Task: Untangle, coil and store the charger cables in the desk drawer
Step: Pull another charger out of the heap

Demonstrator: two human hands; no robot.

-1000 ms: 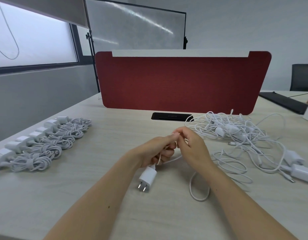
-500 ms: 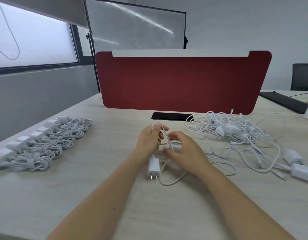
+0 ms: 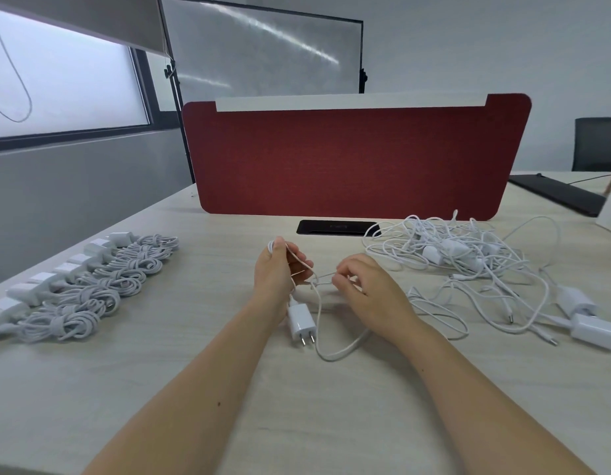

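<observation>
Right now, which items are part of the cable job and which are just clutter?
Job: left hand and right hand holding the white charger cable; its wall plug; tangled cable pile; row of coiled chargers.
Lying about: red desk divider; black cable hatch; dark chair.

Coiled chargers [image 3: 88,289] left on desk [image 3: 160,389]; tangled cables [image 3: 468,265] right; divider panel [image 3: 355,159] behind.

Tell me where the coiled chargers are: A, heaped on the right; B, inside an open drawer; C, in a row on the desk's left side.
C: the coiled chargers lie in a row along the left of the desk; the pile on the right is tangled.
</observation>
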